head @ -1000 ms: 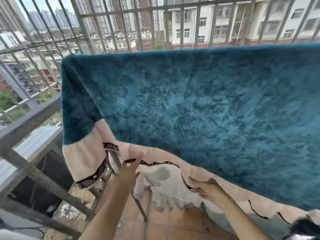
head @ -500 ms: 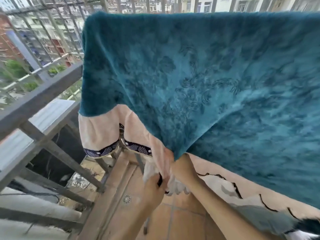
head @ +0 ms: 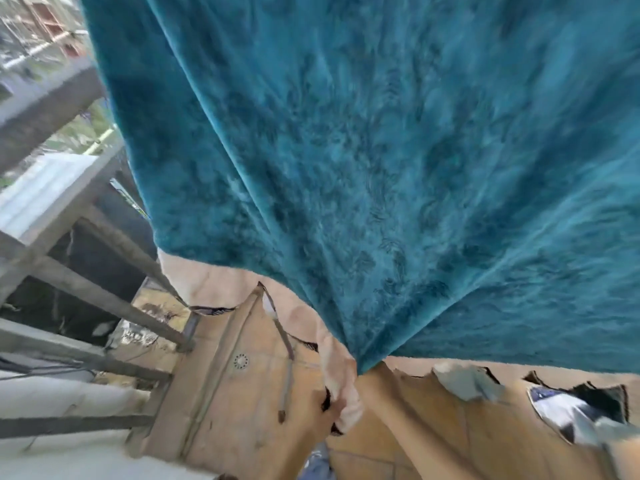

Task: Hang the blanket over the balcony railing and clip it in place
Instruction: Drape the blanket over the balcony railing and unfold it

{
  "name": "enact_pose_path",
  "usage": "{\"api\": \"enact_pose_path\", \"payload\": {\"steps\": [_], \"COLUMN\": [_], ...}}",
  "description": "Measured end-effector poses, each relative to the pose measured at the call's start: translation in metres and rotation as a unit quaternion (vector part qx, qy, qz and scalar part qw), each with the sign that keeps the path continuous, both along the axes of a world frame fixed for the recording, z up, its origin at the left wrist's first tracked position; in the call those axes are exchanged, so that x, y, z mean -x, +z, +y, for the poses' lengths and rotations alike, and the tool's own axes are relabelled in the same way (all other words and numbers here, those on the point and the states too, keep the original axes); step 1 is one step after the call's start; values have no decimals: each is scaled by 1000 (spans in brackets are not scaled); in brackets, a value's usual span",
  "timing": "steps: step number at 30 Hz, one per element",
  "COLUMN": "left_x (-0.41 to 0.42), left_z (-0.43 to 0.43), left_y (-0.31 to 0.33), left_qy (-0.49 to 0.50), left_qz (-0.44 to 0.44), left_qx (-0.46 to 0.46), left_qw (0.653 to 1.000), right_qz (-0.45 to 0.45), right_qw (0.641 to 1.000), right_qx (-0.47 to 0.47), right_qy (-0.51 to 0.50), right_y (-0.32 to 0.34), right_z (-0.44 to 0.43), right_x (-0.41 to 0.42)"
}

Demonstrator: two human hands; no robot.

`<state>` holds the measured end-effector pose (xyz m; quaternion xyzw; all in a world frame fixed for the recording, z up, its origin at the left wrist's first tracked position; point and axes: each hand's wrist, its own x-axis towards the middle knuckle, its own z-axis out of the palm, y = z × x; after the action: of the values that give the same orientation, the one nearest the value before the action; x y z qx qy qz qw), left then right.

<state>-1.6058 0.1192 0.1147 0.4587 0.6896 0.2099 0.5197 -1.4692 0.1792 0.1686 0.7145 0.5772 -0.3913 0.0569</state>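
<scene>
The teal plush blanket (head: 363, 150) hangs down from above and fills most of the view; its cream patterned underside (head: 214, 282) shows along the lower edge. The top of the blanket is out of frame. Folds run down to a gathered point low in the middle. There my left hand (head: 327, 410) is closed on the cream edge. My right hand (head: 375, 375) grips the gathered point from behind, its fingers mostly hidden by the cloth. No clip is in view.
Grey balcony railing bars (head: 45, 102) and slanted struts (head: 104, 299) stand at the left, with a drop beyond them. Orange floor tiles with a round drain (head: 241, 361) lie below. A thin rod (head: 285, 344) hangs near the blanket's lower edge.
The view has tilted downward and closer, so the top edge is gone from sight. Both hands went from open under the hem to gripping it, and now pull it down and inward.
</scene>
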Motion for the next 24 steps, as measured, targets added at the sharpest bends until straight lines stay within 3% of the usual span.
{"api": "enact_pose_path", "payload": {"steps": [3, 6, 11, 16, 18, 21, 24], "left_x": [15, 33, 52, 81, 90, 101, 104], "left_z": [8, 27, 67, 92, 94, 95, 97], "left_y": [12, 27, 102, 167, 180, 190, 202], "left_qy": [19, 101, 187, 299, 286, 206, 201], "left_qz": [-24, -52, -91, -103, -97, -67, -56], "left_qx": [33, 49, -47, -170, -199, -249, -313], "left_qw": [999, 992, 977, 933, 932, 944, 927], "right_qz": [-16, -7, 41, 24, 70, 183, 131], "right_qw": [999, 999, 996, 963, 965, 974, 961], "right_qx": [25, 36, 41, 169, 127, -7, -223], "right_qy": [36, -4, 65, 211, 216, 136, 98], "right_y": [-3, 3, 44, 100, 126, 168, 205], "right_z": [3, 7, 12, 18, 26, 38, 52], "right_x": [-10, -18, -19, -14, -2, 29, 56]}}
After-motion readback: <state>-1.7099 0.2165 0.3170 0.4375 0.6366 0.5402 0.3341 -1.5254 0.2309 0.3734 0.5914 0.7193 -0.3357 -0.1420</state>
